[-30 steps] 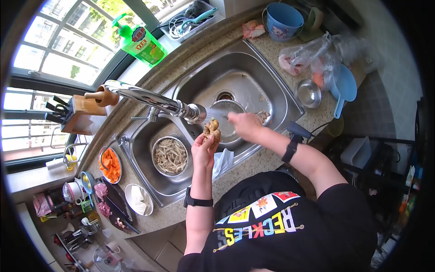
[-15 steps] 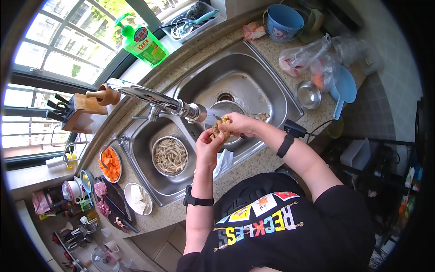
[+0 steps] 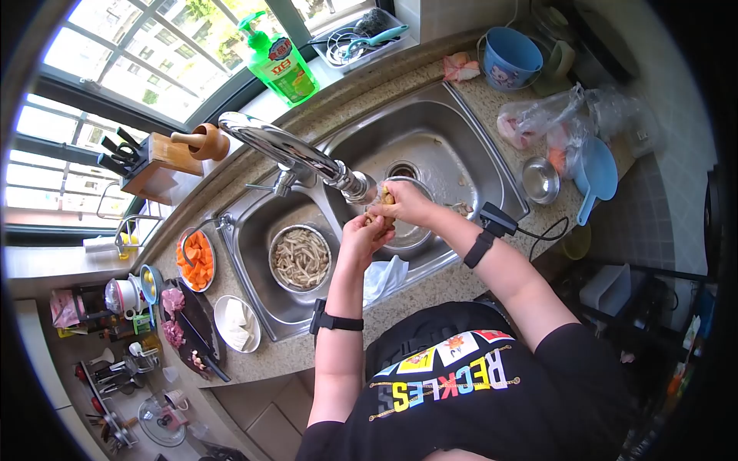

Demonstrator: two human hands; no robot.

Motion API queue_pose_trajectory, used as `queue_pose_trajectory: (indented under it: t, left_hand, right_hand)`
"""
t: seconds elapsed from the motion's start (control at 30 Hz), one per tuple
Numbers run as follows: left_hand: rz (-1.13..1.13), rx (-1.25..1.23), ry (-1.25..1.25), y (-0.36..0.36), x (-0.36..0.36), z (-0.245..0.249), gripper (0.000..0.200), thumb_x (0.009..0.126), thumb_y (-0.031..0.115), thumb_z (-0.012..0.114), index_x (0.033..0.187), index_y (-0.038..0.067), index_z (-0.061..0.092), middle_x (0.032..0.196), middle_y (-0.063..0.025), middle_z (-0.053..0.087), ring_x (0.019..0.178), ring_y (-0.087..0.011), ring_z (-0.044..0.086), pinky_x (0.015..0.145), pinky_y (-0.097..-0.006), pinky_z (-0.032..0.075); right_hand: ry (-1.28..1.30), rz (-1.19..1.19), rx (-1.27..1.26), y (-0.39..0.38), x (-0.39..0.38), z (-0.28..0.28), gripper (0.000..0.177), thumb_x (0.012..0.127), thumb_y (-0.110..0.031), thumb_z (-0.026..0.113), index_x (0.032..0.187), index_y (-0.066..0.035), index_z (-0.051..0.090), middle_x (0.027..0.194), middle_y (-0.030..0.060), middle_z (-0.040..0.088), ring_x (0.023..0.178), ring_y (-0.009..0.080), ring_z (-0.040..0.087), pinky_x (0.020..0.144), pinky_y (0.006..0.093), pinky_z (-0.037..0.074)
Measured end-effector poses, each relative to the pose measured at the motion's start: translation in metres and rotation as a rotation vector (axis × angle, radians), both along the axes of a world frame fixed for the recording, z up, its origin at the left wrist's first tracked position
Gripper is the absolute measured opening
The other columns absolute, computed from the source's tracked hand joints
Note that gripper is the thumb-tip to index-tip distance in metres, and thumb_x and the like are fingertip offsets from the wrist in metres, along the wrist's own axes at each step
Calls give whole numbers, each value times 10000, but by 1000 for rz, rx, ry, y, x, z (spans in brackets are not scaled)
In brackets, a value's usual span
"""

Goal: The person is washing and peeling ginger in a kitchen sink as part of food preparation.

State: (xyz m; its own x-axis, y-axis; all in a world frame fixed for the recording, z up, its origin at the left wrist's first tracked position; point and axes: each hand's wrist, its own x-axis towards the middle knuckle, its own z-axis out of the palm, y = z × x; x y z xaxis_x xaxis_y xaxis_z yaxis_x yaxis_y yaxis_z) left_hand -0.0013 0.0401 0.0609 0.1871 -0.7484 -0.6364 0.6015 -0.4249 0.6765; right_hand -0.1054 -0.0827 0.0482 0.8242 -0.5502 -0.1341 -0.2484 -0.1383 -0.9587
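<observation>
Both of my hands are closed around a knobbly tan piece of ginger (image 3: 379, 220) just below the faucet head (image 3: 357, 187). My left hand (image 3: 363, 241) grips its lower end, and my right hand (image 3: 408, 205) pinches the upper end; the fingers cover much of it. Beneath them, a round metal bowl (image 3: 419, 230) sits in the right sink basin (image 3: 469, 146), partly hidden by my hands. In the left basin (image 3: 257, 246) stands a metal bowl of pale, strip-like pieces (image 3: 300, 259). A white cloth (image 3: 386, 278) hangs over the sink's front edge below my hands.
Left of the sink are a plate of orange chunks (image 3: 199, 261), a white bowl (image 3: 237, 323) and a board with meat (image 3: 174, 333) and a knife (image 3: 209, 359). On the right lie a small metal bowl (image 3: 540, 180), blue scoop (image 3: 598, 170), plastic bags (image 3: 550, 123) and blue bucket (image 3: 510, 60).
The camera view has shifted, so the sink and counter appear further right. My hands still hold the ginger under the faucet, with the fingers repositioned and covering more of it.
</observation>
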Motion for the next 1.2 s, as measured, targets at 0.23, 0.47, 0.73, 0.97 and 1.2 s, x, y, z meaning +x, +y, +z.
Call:
queue_pose_trajectory:
  t: [0.23, 0.47, 0.73, 0.97, 1.2]
  left_hand:
    - [51, 72, 50, 2, 4, -4, 147, 849, 73, 534, 975, -3, 542, 971, -94, 569, 887, -205, 581, 765, -314, 514]
    - [69, 7, 96, 8, 4, -1, 176, 844, 63, 538, 1011, 7, 529, 974, -89, 573, 873, -200, 584, 747, -311, 509]
    - [-224, -231, -79, 23, 12, 1, 245, 831, 37, 558, 1068, -9, 513, 888, -80, 597, 711, -141, 577, 619, -247, 485]
    - [-185, -278, -9, 29, 20, 3, 325, 825, 101, 598, 1113, 3, 484, 891, -87, 592, 716, -150, 575, 615, -240, 470]
    - [556, -364, 395, 19, 13, -25, 256, 882, 342, 510, 1031, 139, 554, 1000, -39, 583, 984, -209, 516, 907, -402, 379]
  right_hand:
    - [22, -25, -359, 10, 1, 10, 302, 735, -305, 671, 819, -35, 567, 767, 175, 611, 689, 329, 594, 614, 377, 462]
    - [19, -25, -275, 10, 4, 9, 269, 779, -304, 641, 846, -51, 577, 732, 144, 615, 692, 300, 608, 610, 360, 466]
    - [112, 74, 951, 8, -12, 4, 232, 859, -299, 582, 786, -82, 546, 555, -40, 446, 397, 36, 319, 355, 194, 235]
    - [-64, 208, 1423, 6, -14, -7, 254, 896, -340, 513, 809, -103, 481, 553, -58, 359, 426, 36, 307, 384, 188, 237]
    - [-146, -108, 1062, 17, -4, -4, 167, 906, -219, 465, 867, -61, 503, 670, 6, 491, 511, 88, 441, 460, 234, 377]
